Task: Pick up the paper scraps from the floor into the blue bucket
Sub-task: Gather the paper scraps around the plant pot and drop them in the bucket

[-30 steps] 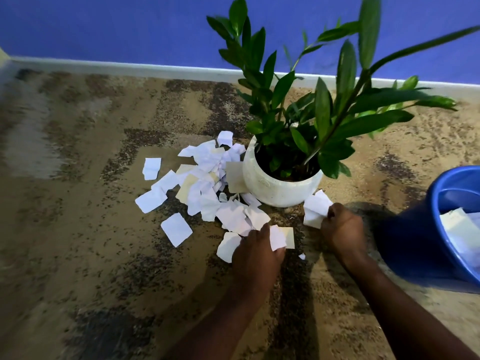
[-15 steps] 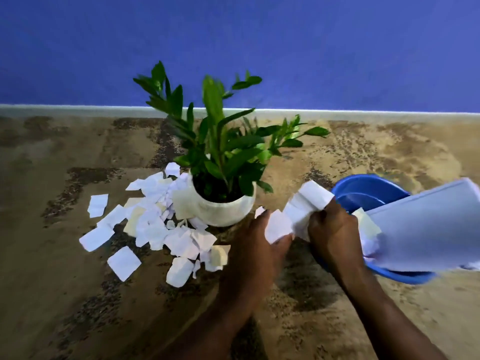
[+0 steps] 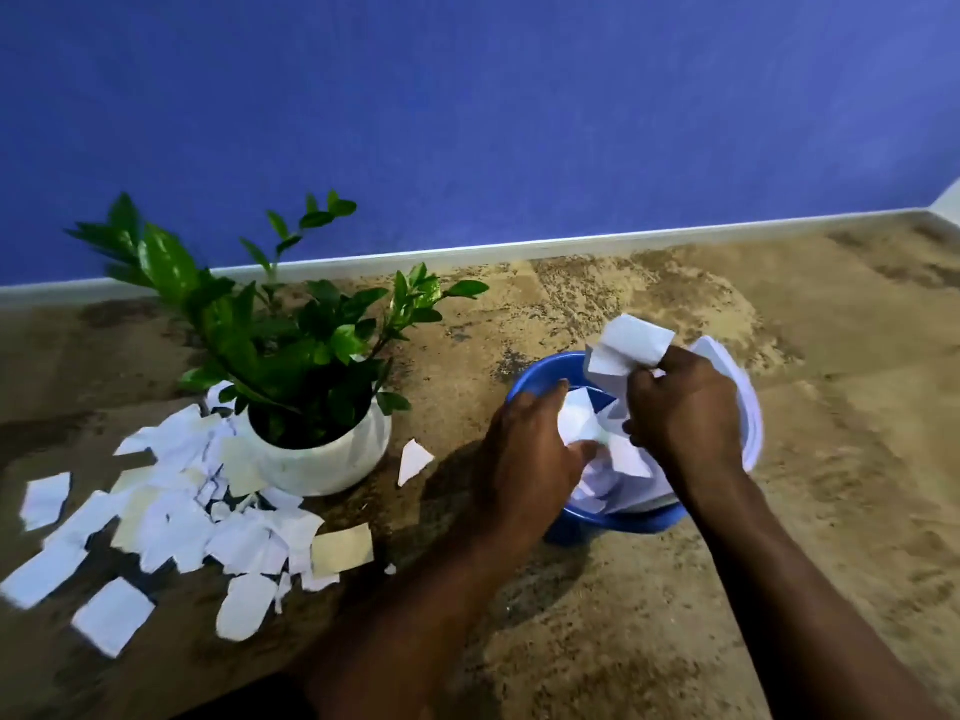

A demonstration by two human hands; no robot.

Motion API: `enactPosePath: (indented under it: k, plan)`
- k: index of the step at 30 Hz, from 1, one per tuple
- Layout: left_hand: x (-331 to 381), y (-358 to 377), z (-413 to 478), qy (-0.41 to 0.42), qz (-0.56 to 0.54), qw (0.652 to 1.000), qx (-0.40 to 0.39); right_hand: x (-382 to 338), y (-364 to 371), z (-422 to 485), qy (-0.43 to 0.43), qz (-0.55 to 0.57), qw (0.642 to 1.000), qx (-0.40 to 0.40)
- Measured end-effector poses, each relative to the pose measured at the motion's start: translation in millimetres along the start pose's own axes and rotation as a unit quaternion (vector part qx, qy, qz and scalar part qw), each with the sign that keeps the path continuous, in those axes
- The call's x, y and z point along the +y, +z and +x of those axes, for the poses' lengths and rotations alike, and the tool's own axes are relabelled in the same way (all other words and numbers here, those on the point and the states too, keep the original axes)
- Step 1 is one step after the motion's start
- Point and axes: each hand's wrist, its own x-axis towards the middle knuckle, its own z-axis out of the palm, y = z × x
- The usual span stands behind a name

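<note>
Since half a second ago both hands moved from beside the plant to over the blue bucket (image 3: 597,524), and the scrap the left one carried is gone from its fingers

Left hand (image 3: 530,449): fingers loose and spread, reaching over the near rim, nothing gripped that I can see
Right hand (image 3: 680,407): clenched round crumpled scraps (image 3: 628,350), held above the bucket mouth, not yet dropped

Bucket sits right under both hands and is already stuffed with paper (image 3: 613,459); a big sheet (image 3: 737,387) hangs over the rim beyond the right hand

Risks:
- release from that height and light bits likely drift outside the rim
- overhanging sheet may slide out if new paper lands on it
- left hand leaning on the rim could tip the bucket

Lone scrap (image 3: 413,459) lies just left of the left hand, and the main pile (image 3: 197,522) further left, against the white plant pot (image 3: 322,459)
</note>
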Motion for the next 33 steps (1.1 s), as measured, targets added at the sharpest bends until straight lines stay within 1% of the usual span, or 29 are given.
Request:
enactPosePath:
  k: [3,7,11,15,17,19,21,24,25,27,29,31,33]
  plan:
    - [2.7,2.3,6.1,0.002,0.006,1.000,-0.016,2.2,-2.8,-0.3,0.019,0.023,0.999,-0.017]
    - [0.4,5.5,7.7,0.001,0.000,1.000,-0.025,5.2,-3.9,-0.1,0.021,-0.001,1.000,-0.012]
    - [-2.4,12.6,10.5,0.005,-0.024,0.999,-0.031,9.0,-1.0,1.7,0.022,-0.016,0.999,-0.027]
    - [-4.9,19.7,16.4,0.039,-0.045,0.994,-0.094,12.3,3.7,0.9,0.026,-0.060,0.996,-0.068]
    - [-7.1,19.9,13.9,0.059,-0.041,0.992,-0.099,12.8,7.1,-0.9,0.026,-0.085,0.993,-0.072]
    - [-11.2,18.0,5.1,0.078,-0.045,0.993,-0.070,8.4,10.2,-6.7,0.005,-0.097,0.994,-0.055]
    - [-18.5,13.0,-8.2,0.094,-0.067,0.993,-0.020,-3.0,12.4,-17.1,-0.021,-0.087,0.995,-0.037]
    - [-42.5,3.7,-35.5,0.094,-0.089,0.989,0.071,-27.7,20.7,-41.7,-0.073,-0.016,0.997,-0.032]
    - [-52.3,2.2,-45.7,0.087,-0.093,0.988,0.093,-34.5,22.3,-51.6,-0.089,0.014,0.995,-0.045]
    - [-86.2,-1.0,-68.8,0.046,-0.075,0.986,0.141,-46.6,37.6,-75.4,-0.122,0.065,0.986,-0.094]
    - [-128.9,-4.3,-91.4,-0.026,-0.030,0.984,0.174,-54.3,67.7,-98.2,-0.140,0.081,0.977,-0.143]
    - [-168.7,-9.2,-106.9,-0.120,0.017,0.979,0.166,-55.9,107.3,-112.8,-0.123,0.085,0.969,-0.197]
    - [-202.1,-13.9,-111.0,-0.203,0.047,0.967,0.145,-52.1,150.3,-116.7,-0.088,0.056,0.964,-0.243]
